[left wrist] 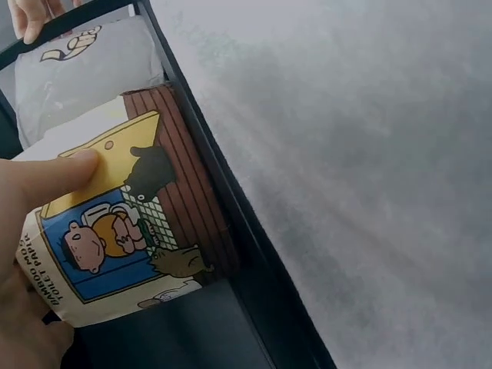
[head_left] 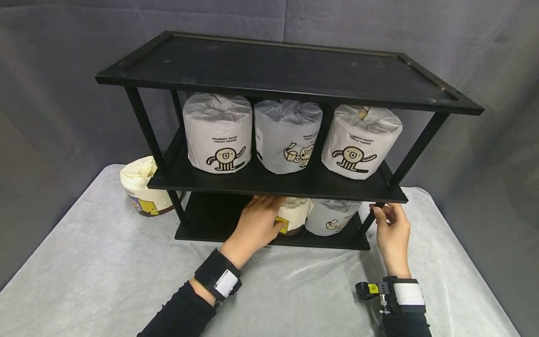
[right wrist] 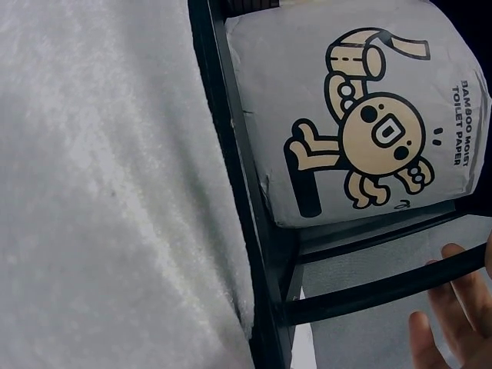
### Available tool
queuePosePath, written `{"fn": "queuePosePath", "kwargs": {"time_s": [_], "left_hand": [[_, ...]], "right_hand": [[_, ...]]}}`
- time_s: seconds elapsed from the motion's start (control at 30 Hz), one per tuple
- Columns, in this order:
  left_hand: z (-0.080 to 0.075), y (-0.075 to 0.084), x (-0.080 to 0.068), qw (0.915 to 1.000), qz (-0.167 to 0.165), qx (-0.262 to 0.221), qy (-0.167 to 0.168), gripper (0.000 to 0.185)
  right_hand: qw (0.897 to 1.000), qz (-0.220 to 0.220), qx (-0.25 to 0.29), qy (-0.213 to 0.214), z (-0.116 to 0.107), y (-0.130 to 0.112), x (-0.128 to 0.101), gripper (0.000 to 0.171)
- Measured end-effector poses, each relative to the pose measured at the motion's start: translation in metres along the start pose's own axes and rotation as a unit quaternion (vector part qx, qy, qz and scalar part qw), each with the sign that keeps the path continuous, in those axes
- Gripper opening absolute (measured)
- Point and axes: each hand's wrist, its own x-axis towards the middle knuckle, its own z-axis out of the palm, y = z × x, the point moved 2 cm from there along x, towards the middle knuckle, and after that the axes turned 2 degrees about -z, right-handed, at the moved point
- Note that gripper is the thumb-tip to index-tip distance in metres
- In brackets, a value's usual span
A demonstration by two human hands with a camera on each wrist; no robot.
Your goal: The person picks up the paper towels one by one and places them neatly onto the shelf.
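The left hand (head_left: 257, 224) grips the cream roll (left wrist: 115, 223) upright on the bottom shelf (head_left: 210, 220), axis vertical; the right hand (head_left: 391, 229) pinches the shelf post (head_left: 370, 217).

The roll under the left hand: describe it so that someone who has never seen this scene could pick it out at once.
Find the black three-tier shelf on the grey cloth. On its bottom tier stand two rolls; the left hand grips the cream-wrapped roll. Unlike the grey-wrapped roll beside it, it has a brown base and a yellow-and-blue cartoon.

Three rolls (head_left: 286, 135) on middle shelf (head_left: 278, 185)
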Motion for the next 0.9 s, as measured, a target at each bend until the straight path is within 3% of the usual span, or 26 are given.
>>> {"fn": "queuePosePath", "kwargs": {"time_s": [0.33, 0.57, 0.9], "left_hand": [[0.005, 0.001, 0.005, 0.9997, -0.012, -0.007, 0.02, 0.06], [0.006, 0.009, 0.01, 0.9957, -0.009, 0.068, 0.063, 0.053], [0.009, 0.025, 0.017, 0.9879, -0.052, 0.128, 0.071, 0.057]], "right_hand": [[1.0, -0.003, 0.003, 0.001, 0.0, 0.0, 0.0, 0.022], [1.0, -0.002, 0.012, 0.002, 0.0, -0.002, 0.001, 0.021], [1.0, -0.005, 0.008, 0.003, 0.001, -0.001, 0.0, 0.02]]}}
